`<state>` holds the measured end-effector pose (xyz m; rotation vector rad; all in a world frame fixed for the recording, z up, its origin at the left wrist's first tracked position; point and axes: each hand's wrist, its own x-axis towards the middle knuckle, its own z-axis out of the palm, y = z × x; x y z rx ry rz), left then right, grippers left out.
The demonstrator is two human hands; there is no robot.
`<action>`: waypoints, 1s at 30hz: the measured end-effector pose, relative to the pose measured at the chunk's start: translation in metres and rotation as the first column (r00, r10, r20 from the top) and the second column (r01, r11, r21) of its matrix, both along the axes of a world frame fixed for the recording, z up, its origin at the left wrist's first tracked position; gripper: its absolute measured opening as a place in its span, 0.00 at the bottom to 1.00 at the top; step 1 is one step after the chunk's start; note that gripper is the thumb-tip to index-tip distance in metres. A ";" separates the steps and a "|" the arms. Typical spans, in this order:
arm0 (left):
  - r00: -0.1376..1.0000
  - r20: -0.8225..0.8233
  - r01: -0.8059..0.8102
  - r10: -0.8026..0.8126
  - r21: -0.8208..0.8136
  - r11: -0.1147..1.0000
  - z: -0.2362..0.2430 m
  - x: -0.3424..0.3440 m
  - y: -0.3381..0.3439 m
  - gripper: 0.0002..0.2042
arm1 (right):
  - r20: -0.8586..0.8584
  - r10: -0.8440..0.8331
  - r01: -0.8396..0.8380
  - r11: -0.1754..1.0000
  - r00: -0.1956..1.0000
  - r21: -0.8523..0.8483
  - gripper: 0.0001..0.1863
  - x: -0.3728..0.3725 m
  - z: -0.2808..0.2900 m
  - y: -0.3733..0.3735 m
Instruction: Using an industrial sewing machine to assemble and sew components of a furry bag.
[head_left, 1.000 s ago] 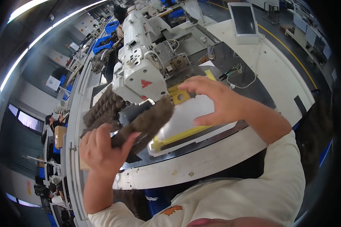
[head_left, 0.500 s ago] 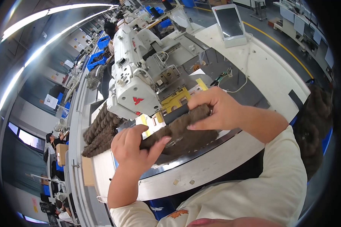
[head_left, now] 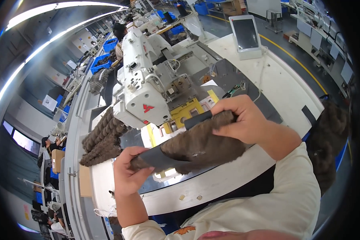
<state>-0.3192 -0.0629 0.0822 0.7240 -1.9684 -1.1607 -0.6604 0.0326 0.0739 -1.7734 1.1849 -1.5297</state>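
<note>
A brown furry piece with a dark grey strip (head_left: 204,144) is stretched between my two hands at the front of a white industrial sewing machine (head_left: 144,80). My left hand (head_left: 130,170) pinches its left end; my right hand (head_left: 238,122) grips the upper right end. Behind it lie yellow template plates (head_left: 188,110) under the machine. More brown furry pieces (head_left: 104,136) are heaped left of the machine head.
A tablet on a stand (head_left: 246,36) and green-handled snips (head_left: 238,88) are at the back right. Brown fur (head_left: 326,144) hangs beside the table's right edge. Co-workers (head_left: 120,32) (head_left: 50,146) sit along the line with blue crates (head_left: 102,62).
My right hand, open a second ago, has taken hold of the furry piece and moved right. My left hand has moved right, and the piece has turned to show its dark strip.
</note>
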 end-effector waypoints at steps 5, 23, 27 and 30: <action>0.959 -0.238 0.200 -0.155 0.178 0.963 -0.004 -0.008 -0.001 0.21 | 0.267 0.340 -0.409 0.871 0.902 0.273 0.16 -0.012 0.020 -0.009; 0.937 0.342 -0.058 0.074 -0.055 0.997 -0.155 -0.079 -0.092 0.10 | -0.464 0.054 0.205 0.848 0.884 0.489 0.21 -0.049 -0.126 -0.132; 0.854 0.383 -0.410 0.353 0.076 0.909 -0.160 -0.056 -0.116 0.16 | -0.503 0.009 0.263 0.845 0.864 0.466 0.18 -0.076 -0.136 -0.140; 0.728 0.491 -0.561 0.479 0.025 0.828 -0.174 -0.032 -0.130 0.20 | -0.612 0.013 0.332 0.830 0.791 0.447 0.17 -0.075 -0.135 -0.147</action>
